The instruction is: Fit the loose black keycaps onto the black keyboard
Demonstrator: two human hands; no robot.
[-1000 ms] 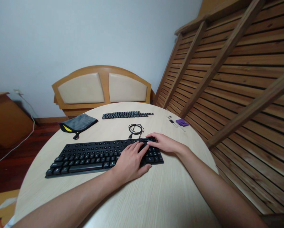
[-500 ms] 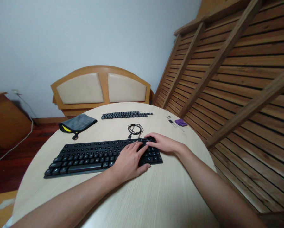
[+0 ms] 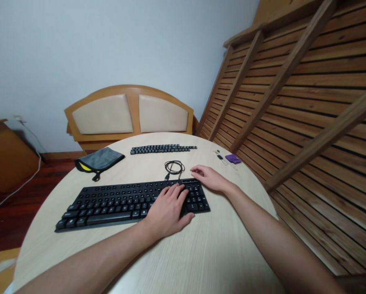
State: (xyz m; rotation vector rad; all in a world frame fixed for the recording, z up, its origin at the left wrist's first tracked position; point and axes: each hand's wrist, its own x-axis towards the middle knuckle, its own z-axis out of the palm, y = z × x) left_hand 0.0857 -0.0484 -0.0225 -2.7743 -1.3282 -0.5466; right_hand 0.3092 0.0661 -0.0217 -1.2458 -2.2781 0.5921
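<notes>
A black keyboard (image 3: 109,218) lies across the table in front of me. Its nearer rows carry full keycaps, while the farther rows show small, widely spaced stubs. My left hand (image 3: 169,207) rests flat over the keyboard's right half, fingers stretched out and thumb at the near edge; it hides the keys beneath. At the far right corner of the keyboard is my right hand (image 3: 209,178), its fingers loosely bent and apart, with nothing visible in them. A coiled black cable (image 3: 174,166) lies just behind the keyboard. Farther back, loose black keycaps (image 3: 158,149) stand in rows.
On the left of the round table (image 3: 219,245) lies a grey cloth (image 3: 103,158) with a yellow underside. A purple cloth (image 3: 232,158) and small tools (image 3: 220,157) lie at the right edge. A slatted wooden panel (image 3: 308,122) leans along the right side.
My right hand has drawn back from the keys near my left fingertips, to the keyboard's far right corner. My left hand has stayed in nearly the same place.
</notes>
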